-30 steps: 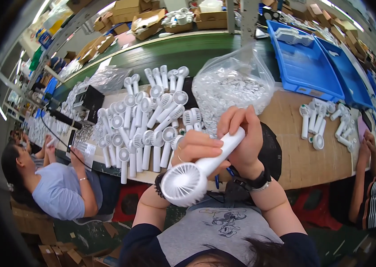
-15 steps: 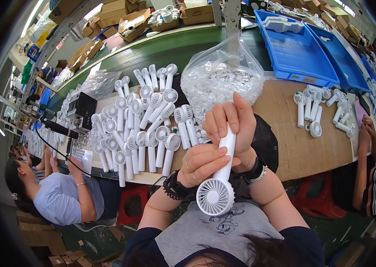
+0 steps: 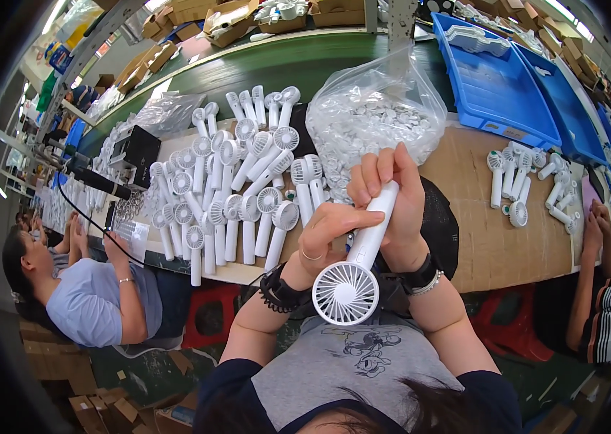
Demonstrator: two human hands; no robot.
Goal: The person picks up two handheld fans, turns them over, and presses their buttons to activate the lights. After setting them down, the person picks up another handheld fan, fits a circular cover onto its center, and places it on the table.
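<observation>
A white handheld fan (image 3: 347, 293) is held in front of my chest, tilted with its round grille toward me and its handle pointing away. My left hand (image 3: 326, 230) grips the handle's middle from the left, thumb laid across it. My right hand (image 3: 405, 204) closes round the handle's far end, partly hiding it. Past my hands lies a clear plastic bag (image 3: 392, 119) full of small white round parts. Many white handheld fans (image 3: 248, 195) lie packed together on the bench left of my hands.
Blue trays (image 3: 504, 94) sit at the far right, near a smaller cluster of fans (image 3: 519, 177). A black box (image 3: 135, 155) and a dark rod-like tool (image 3: 99, 181) are at left. People sit on both sides, one in a light blue shirt (image 3: 92, 300). Brown cardboard (image 3: 479, 217) covers the bench.
The fan has moved a little up and away from me, its grille turning more squarely toward me. My left hand's grip has shifted, with its thumb now across the handle.
</observation>
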